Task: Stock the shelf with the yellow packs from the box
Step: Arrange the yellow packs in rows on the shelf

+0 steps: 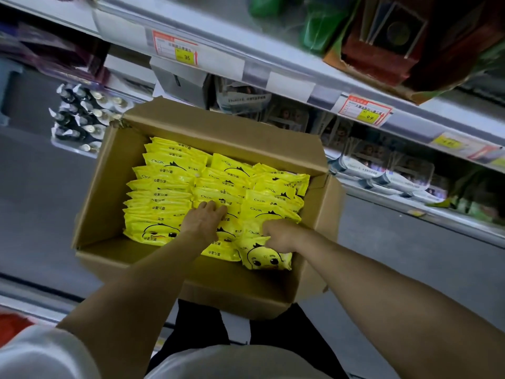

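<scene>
Left hand [203,222] lies flat on the yellow packs [169,184], fingers released. Right hand [278,236] is just beside it, fingers curled down among the packs, seemingly gripping one; tips hidden. Packs stand in tight rows inside the open cardboard box [103,187]; beyond it, shelf [273,64] with price tags [177,49], goods blurred.

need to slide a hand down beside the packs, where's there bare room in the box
Bare cardboard runs between the box's left wall and the yellow packs, widest at the near-left corner. Middle and right are crowded: packs overlap nearly to the right wall, under the left hand and right hand.
</scene>
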### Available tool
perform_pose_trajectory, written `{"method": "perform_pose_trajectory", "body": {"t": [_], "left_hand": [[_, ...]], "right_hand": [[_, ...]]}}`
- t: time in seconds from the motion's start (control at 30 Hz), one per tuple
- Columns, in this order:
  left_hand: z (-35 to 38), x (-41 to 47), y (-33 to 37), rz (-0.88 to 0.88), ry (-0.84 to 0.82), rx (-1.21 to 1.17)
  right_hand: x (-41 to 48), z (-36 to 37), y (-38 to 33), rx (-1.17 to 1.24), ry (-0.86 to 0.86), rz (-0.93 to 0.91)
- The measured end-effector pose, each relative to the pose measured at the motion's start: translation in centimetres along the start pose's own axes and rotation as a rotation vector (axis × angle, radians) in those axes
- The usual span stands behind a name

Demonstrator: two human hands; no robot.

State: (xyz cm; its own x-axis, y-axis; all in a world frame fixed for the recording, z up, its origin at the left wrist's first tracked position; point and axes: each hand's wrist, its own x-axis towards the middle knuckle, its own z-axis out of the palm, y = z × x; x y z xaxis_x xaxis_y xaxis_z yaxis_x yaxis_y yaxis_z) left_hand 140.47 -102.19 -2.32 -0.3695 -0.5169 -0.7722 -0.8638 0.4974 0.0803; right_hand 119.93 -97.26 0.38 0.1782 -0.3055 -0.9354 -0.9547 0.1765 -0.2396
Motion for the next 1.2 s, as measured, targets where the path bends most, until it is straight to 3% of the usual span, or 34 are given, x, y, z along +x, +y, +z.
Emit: {"method": "perform_pose_trajectory", "body": {"t": [0.3, 0.4, 0.53, 0.77, 0.97, 1.2], "left_hand": [[0.4, -0.3, 0.1, -0.074, -0.05, -0.107], [0.6, -0.2, 0.1, -0.06, -0.035, 0.059], [1.8, -0.4, 0.4, -0.019, 0.006, 0.255], [-0.5, -4.2, -1.2, -0.092, 0.082, -0.016], [-5.6, -8.5, -4.7, -0.085, 0.071, -0.457], [-11.2, -13.6, -2.1, 0.07, 0.156, -0.861]], "right_hand": [[-1.2, -0.8, 1.0, 0.323, 0.117, -0.141], [-1.5, -1.1, 1.1, 0.373, 0.072, -0.101], [-2.1, -0.9, 0.8, 0.269, 0.035, -0.048], [-6.2, 0.1, -1.0, 0.462, 0.091, 0.064], [-12.3, 1.1, -2.0, 0.618, 0.274, 0.101], [-18.7, 2.2, -3.4, 0.696, 0.512, -0.094]]}}
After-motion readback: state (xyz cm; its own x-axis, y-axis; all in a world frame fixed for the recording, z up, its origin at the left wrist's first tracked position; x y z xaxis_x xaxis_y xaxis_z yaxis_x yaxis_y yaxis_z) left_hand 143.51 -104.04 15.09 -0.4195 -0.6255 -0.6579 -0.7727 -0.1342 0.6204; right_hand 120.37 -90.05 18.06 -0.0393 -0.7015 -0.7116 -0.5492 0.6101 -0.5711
